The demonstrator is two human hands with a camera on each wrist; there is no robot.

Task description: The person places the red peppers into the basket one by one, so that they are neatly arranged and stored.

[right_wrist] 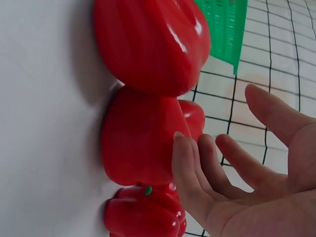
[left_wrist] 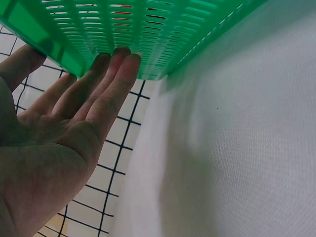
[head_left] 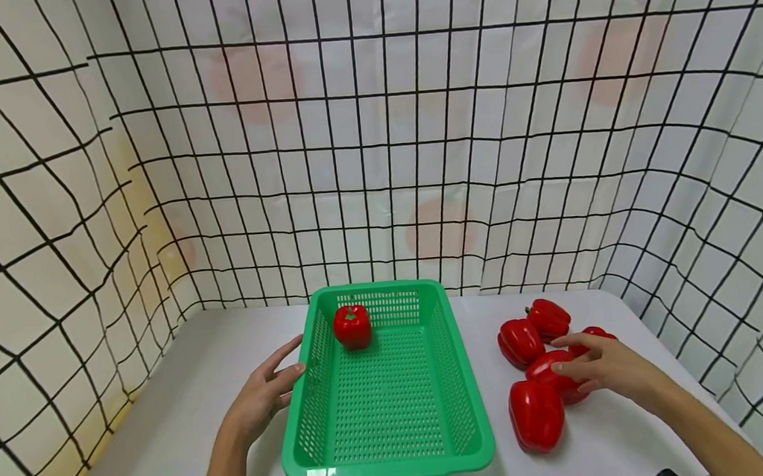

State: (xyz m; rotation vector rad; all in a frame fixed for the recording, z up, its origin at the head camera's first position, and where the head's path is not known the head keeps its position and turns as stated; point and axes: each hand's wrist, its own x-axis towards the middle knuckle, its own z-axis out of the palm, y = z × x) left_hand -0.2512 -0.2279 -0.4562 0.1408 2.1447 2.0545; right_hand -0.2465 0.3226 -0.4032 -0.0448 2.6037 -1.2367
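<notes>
A green basket (head_left: 390, 446) sits at table centre, long side running 12 to 6 o'clock. 1 red pepper (head_left: 352, 326) lies inside it, in the far corner at 11 o'clock.

Left hand (head_left: 264, 397): at 9 o'clock of the basket, fingers straight and loosely spread, fingertips (left_wrist: 116, 61) pressed flat against the outer left wall just under the rim. The left wrist view confirms contact; nothing is gripped.

Right hand (head_left: 607, 366): at 3 o'clock of the basket, over a cluster of 5 peppers on the white table (head_left: 168, 434). Fingers are extended and slightly apart, tips (right_wrist: 182, 153) resting on the middle pepper (head_left: 554, 374). The right wrist view shows the thumb held clear of it, so no pinch.

Cluster layout: nearest pepper (head_left: 537, 414) at 6 o'clock, touching the middle one; 2 more (head_left: 520, 342) (head_left: 549, 317) at 11 and 12 o'clock; the 5th (head_left: 594, 334) lies partly hidden behind the fingers.

Gridded white sheets (head_left: 375, 156) enclose the table on 3 sides.
</notes>
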